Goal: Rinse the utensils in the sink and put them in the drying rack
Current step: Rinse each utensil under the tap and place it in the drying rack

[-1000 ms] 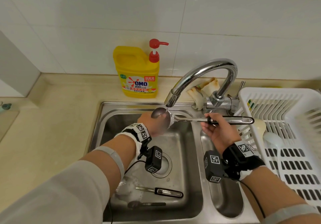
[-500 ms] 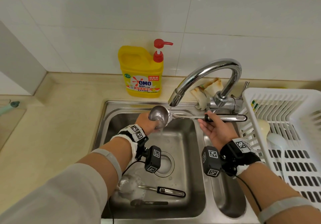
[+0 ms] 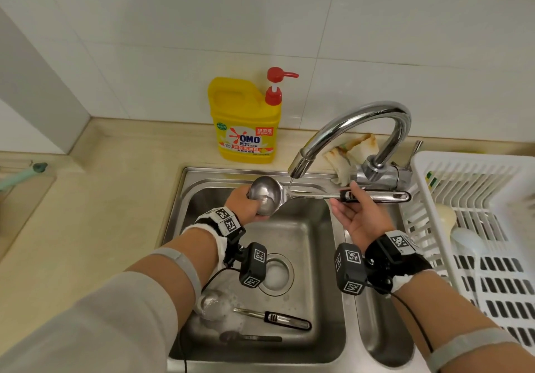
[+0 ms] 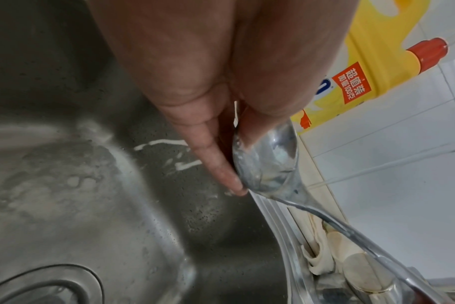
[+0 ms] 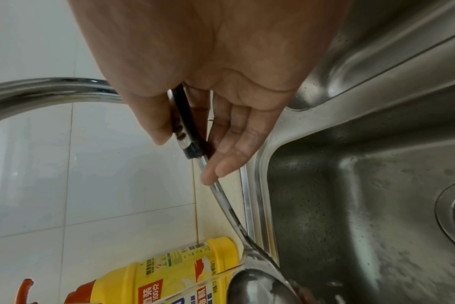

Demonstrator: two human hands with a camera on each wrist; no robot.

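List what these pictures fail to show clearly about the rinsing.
- Left hand fingers under the ladle bowl: head view, hidden by the bowl.
- Utensils on the sink floor: head view, bowls masked by foam and the left arm.
- Drying rack contents: head view, cut off by the right edge.

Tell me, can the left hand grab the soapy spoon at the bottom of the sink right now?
Probably not yet. The left hand is busy gripping the ladle bowl under the tap. The soapy spoon lies uncovered below that forearm, so once freed, the hand could likely get it.
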